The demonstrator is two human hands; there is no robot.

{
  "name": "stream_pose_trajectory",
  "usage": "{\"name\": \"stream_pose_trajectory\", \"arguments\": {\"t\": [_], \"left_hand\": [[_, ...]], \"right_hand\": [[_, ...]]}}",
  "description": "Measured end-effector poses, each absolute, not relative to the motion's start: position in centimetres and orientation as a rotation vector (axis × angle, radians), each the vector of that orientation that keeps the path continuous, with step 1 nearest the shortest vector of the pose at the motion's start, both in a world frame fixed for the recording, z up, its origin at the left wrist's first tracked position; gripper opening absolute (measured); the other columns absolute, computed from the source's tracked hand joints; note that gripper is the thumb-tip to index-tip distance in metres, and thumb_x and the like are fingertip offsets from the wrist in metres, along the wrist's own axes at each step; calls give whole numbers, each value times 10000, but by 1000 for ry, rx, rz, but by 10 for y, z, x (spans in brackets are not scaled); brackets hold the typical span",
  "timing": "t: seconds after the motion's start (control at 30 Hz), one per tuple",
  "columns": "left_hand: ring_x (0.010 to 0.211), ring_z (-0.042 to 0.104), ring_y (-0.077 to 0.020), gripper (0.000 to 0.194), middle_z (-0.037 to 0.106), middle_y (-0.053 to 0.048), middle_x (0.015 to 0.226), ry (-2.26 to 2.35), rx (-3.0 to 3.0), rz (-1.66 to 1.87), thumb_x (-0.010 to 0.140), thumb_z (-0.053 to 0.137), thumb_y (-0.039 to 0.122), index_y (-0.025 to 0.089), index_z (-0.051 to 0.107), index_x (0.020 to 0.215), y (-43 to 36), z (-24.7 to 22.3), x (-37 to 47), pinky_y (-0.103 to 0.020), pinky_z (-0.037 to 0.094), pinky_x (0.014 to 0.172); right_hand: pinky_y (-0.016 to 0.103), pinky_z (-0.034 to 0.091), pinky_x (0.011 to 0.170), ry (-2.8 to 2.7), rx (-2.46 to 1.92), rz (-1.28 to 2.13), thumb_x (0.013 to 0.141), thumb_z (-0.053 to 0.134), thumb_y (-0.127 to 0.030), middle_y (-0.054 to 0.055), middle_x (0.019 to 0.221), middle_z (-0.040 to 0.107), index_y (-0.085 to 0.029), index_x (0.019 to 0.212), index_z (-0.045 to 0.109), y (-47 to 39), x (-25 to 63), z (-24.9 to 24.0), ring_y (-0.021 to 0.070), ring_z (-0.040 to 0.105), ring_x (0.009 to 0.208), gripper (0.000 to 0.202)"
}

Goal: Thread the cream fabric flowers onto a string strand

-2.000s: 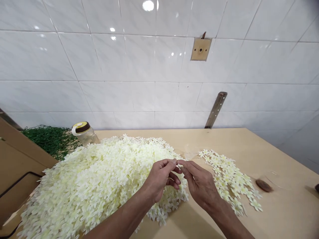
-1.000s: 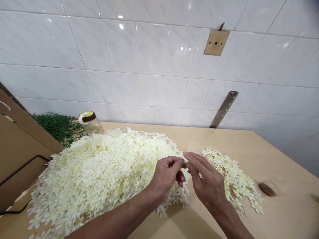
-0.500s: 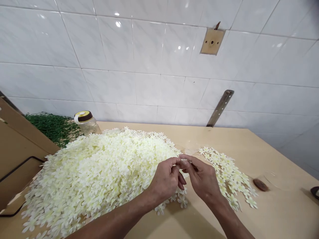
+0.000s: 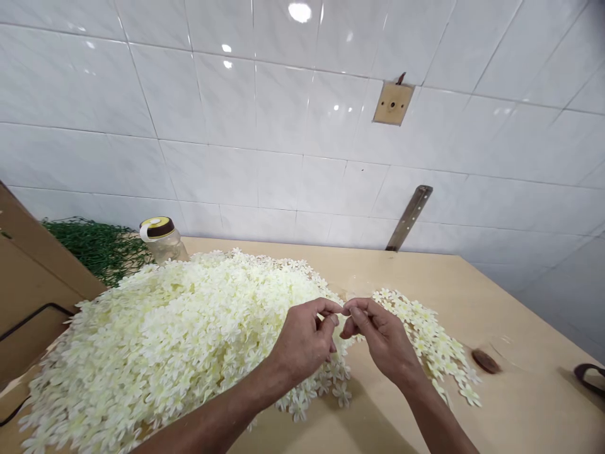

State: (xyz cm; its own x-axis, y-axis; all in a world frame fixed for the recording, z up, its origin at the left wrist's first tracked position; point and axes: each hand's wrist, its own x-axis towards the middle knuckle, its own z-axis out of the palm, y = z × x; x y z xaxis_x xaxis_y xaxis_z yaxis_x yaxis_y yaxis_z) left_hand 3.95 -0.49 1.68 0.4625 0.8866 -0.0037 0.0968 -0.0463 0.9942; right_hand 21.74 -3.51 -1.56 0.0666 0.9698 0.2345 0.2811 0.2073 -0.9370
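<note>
A large heap of pale yellow-white artificial flowers [image 4: 203,321] covers the left and middle of the table [image 4: 359,416]. My left hand [image 4: 307,334] is over the heap's right edge, its thumb and fingers curled together; anything between them is too small to name. Close beside it, my right hand [image 4: 378,334] has thumb and index finger pinched, the fingertips nearly touching the left ones. What the right hand pinches cannot be made out. A smaller spread of the same flowers [image 4: 435,334] lies just right of my right hand.
Behind the heap stands a clear bottle [image 4: 165,243] with a yellow and brown lid, beside green wiry stems [image 4: 99,249]. A cardboard box [image 4: 42,284] is at the left. On the right are a brown oval object [image 4: 485,361] and a dark-handled item [image 4: 588,377]. A metal bracket [image 4: 409,217] meets the tiled wall.
My left hand has shifted slightly left and its fingers have loosened a little from the right hand's. The small white bit seen between the fingertips no longer shows. The view has tilted slightly upward.
</note>
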Motion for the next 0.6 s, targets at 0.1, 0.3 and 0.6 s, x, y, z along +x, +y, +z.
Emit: {"name": "stream_pose_trajectory", "arguments": {"t": [0.1, 0.3, 0.6], "left_hand": [[459, 576, -142, 245, 582, 2, 544, 950, 1473, 858, 845, 542, 271, 143, 665, 1013, 6, 22, 32, -255, 513, 441], [459, 581, -133, 228, 588, 4, 558, 963, 1428, 911, 831, 562, 253, 132, 663, 996, 16, 29, 26, -245, 517, 432], [466, 582, -114, 220, 636, -36, 690, 956, 1432, 888, 828, 549, 225, 119, 673, 974, 18, 29, 25, -243, 523, 425]], "right_hand": [[331, 568, 702, -1409, -1226, 942, 959, 520, -450, 61, 930, 688, -218, 1092, 603, -35, 216, -19, 166, 678, 698, 280], [300, 551, 639, -1347, -1266, 941, 923, 590, -439, 15, 774, 667, -201, 1045, 641, -34, 222, -18, 127, 636, 554, 272], [205, 378, 293, -1210, -1361, 975, 936, 458, -590, -75, 485, 452, -192, 786, 579, -33, 224, -26, 63, 388, 264, 443]]}}
